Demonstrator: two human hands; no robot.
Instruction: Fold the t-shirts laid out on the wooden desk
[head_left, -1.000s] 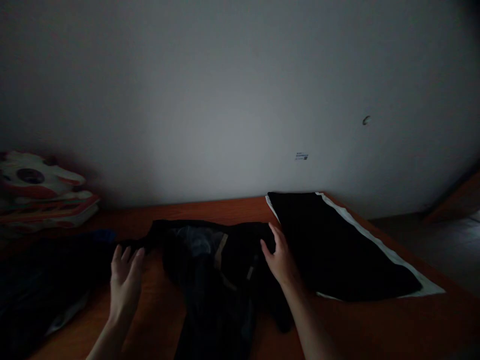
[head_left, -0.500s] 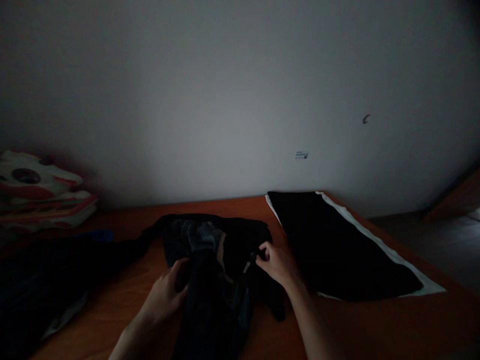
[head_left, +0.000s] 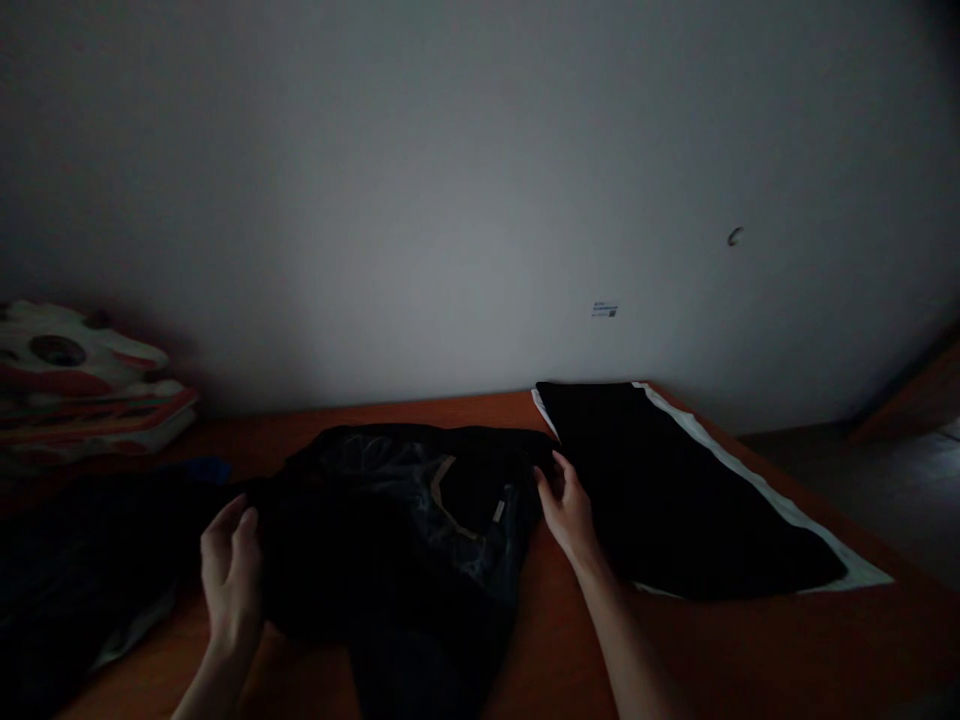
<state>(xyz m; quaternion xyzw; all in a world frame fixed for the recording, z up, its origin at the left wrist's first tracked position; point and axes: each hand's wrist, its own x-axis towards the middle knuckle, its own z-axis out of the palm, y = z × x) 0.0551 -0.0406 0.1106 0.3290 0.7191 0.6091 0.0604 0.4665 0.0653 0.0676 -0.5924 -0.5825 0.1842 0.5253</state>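
A dark jacket [head_left: 322, 560] lies spread on the orange-brown surface, its bluish-grey lining showing around a tan-edged opening with a small pale label. My left hand [head_left: 232, 565] grips the jacket's left part, fingers closed on the black cloth and their tips partly lost in the dark. At the far right edge of the jacket is my right hand [head_left: 568, 508], thumb and fingers curled onto the fabric there. Poor light hides the exact folds between the hands.
Right of the jacket, a flat black garment [head_left: 675, 490] lies over a white cloth [head_left: 851, 568]. More dark clothing [head_left: 67, 560] is heaped on the left, below a red-and-white toy keyboard [head_left: 97, 420]. A pale wall [head_left: 420, 220] borders the orange-brown surface [head_left: 555, 640] behind.
My left hand has moved left, drawing the dark cloth out that way. My right hand has shifted slightly right and away from me, from near the label to the jacket's edge.
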